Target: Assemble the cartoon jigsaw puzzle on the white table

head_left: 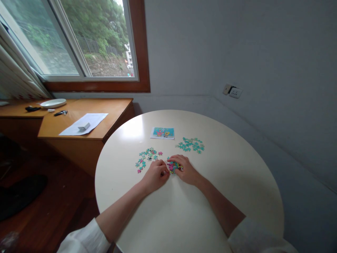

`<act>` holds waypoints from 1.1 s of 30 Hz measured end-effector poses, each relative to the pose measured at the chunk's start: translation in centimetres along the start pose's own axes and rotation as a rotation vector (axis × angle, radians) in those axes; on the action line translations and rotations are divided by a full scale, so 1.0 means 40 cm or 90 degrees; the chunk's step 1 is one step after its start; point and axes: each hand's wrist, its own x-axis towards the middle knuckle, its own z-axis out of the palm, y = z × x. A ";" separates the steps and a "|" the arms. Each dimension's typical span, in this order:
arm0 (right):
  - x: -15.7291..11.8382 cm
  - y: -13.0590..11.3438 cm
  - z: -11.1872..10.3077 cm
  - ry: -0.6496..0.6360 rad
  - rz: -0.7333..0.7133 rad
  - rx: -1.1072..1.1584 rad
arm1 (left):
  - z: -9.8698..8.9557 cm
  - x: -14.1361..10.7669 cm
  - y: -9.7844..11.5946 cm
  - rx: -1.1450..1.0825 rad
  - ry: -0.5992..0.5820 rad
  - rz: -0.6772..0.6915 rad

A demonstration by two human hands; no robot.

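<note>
Pinching with left hand (pixel 158 174), cannot tell what; resting spread right hand (pixel 186 170) over one jigsaw cluster (pixel 173 167), mid-frame, near two loose-piece piles (pixel 194 144).

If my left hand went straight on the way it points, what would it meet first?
Your left hand would probably meet the clustered puzzle pieces first; it may be touching them already.

White cloth covers both upper arms. The left sleeve (pixel 85 237) is loose and softly creased, its wide edge ending near the elbow. The right sleeve (pixel 255 235) matches in cut, though shade turns its white greyish, and its fabric spreads broadly. The left forearm (pixel 123 207) and right forearm (pixel 221 203) are bare and slender, narrowing at the wrists. The left grip (pixel 156 175) and right grip (pixel 185 170) are bare hands.
</note>
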 end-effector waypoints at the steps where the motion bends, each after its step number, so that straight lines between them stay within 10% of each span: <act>1: -0.001 -0.001 0.000 -0.002 -0.003 -0.002 | 0.000 0.000 0.000 0.001 0.000 -0.001; 33: -0.004 -0.003 0.000 -0.020 -0.037 -0.051 | -0.003 0.001 0.004 -0.002 -0.007 -0.023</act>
